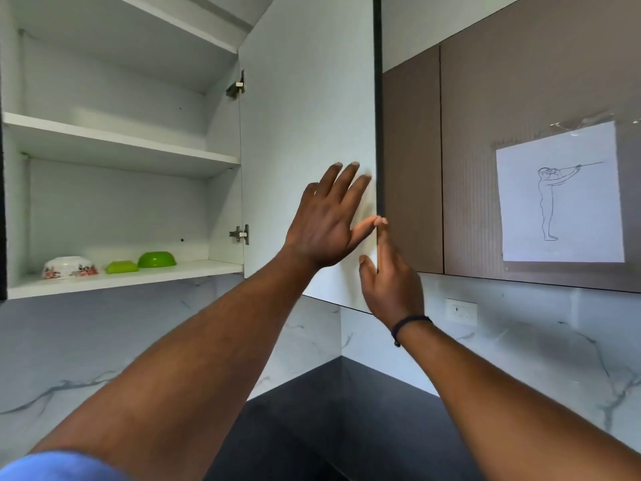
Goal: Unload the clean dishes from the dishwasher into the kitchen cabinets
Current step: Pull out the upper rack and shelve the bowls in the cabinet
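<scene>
Through the head camera I saw a bright, evenly daylit kitchen. Soft shadows fell from the left hand (324, 220) onto the white cabinet door (308, 98). Straight edges bowed near the frame borders, and fingertips looked slightly smeared by motion.

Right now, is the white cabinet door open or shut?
Open. The cabinet door is swung out, showing shelves and bowls inside; both hands, left and right, are at its edge.

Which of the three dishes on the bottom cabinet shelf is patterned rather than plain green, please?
The white floral bowl at the left end, upside down; the flat green dish and green bowl beside it are plain.
</scene>
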